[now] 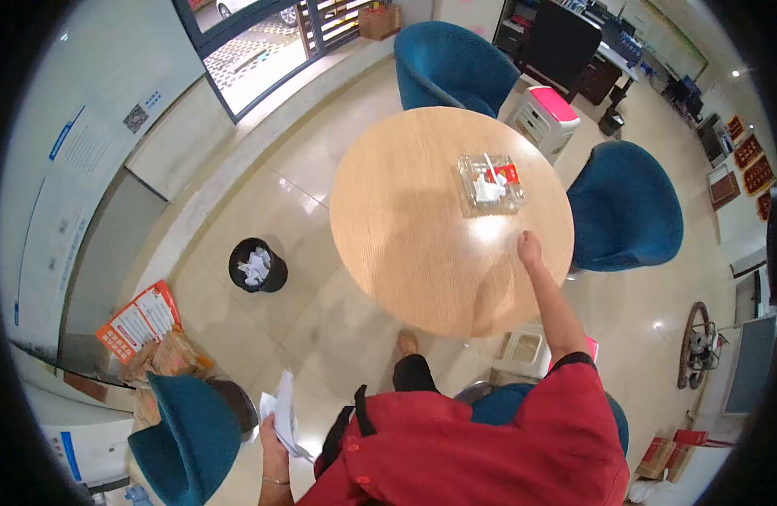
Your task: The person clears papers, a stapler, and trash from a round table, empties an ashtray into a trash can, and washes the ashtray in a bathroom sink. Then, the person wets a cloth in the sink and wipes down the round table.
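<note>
At the lower left, my left hand (272, 437) is closed on white paper (284, 413), held low beside my body. Over the right part of the round wooden table (397, 219), my right hand (530, 248) has its fingers curled in; whether anything small is inside is hidden. Just beyond it on the table lies a clear square glass ashtray (491, 202) with crumpled white tissue (489, 189) and a red packet (505, 174) in it.
A black bin (274, 274) with crumpled paper stands on the floor left of the table. Blue chairs (629, 207) stand around, one (182, 438) at lower left. A white stool with a pink top (553, 103) is behind the table. Cardboard (176, 350) lies at left.
</note>
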### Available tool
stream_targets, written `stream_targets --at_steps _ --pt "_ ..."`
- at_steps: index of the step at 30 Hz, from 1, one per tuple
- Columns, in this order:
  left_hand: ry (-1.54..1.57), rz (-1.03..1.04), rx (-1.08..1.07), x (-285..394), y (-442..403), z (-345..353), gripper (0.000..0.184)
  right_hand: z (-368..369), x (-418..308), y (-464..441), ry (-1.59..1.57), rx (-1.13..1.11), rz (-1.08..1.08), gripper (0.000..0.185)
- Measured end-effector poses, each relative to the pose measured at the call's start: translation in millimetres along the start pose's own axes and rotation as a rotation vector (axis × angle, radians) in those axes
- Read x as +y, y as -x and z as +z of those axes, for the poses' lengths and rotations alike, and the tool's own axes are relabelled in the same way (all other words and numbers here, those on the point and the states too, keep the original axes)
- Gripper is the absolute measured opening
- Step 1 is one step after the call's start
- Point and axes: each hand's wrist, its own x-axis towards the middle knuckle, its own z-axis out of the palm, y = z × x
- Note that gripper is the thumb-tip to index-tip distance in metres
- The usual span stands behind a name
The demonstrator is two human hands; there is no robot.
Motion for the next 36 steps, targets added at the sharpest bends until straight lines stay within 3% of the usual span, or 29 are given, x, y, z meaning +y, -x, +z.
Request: stream_targets --at_steps 2,6,8,12,14,17,18,20,22,23,24,28,30,32,36 --pt "-0.062 -0.016 0.032 5 -6 25 0.039 -4 -7 -57 -0.019 0.049 0.103 0.037" --pt "-0.013 -0.013 0.029 26 13 100 0.037 1 -9 -135 0.043 -0.044 0.110 0.040" --pt "-0.031 -0.022 0.062 30 8 123 0.036 24 17 -171 -0.059 -0.322 0.118 0.045" --pt "-0.082 -0.027 0.056 32 -7 138 0.037 32 25 -192 -0.135 -0.476 0.254 0.031" --pt "-0.109 -0.021 0.036 31 -18 141 0.038 11 3 -182 -0.443 -0.561 0.426 0.034" --pt "-0.143 -0.035 0.117 41 -19 158 0.040 18 13 -177 -0.618 -0.726 0.554 0.026" --pt "-0.126 -0.035 0.103 46 -16 166 0.040 17 15 -172 -0.612 -0.731 0.554 0.026" --pt "-0.091 -0.035 0.106 52 -15 185 0.040 -8 -12 -149 -1.027 -0.782 0.408 0.026" --pt "-0.054 -0.013 -0.036 57 -18 186 0.040 -11 -23 -142 -0.985 -0.715 0.472 0.031" --pt "-0.109 0.005 -0.009 53 -30 172 0.040 18 13 -153 -1.032 -0.790 0.353 0.033" --pt "-0.151 -0.005 0.086 50 -37 167 0.039 -12 -47 -131 -1.062 -0.634 0.481 0.032" --pt "-0.050 0.001 0.156 56 -39 167 0.035 5 -29 -148 -1.036 -0.777 0.169 0.036" --pt "-0.002 -0.010 0.155 43 -40 167 0.033 5 -38 -147 -1.006 -0.718 0.162 0.036" --pt "0.039 0.004 0.151 43 -46 157 0.035 -2 -69 -137 -0.980 -0.635 0.167 0.037" --pt "0.116 0.023 0.177 74 -63 114 0.034 -14 -169 -93 -0.948 -0.778 0.143 0.034"
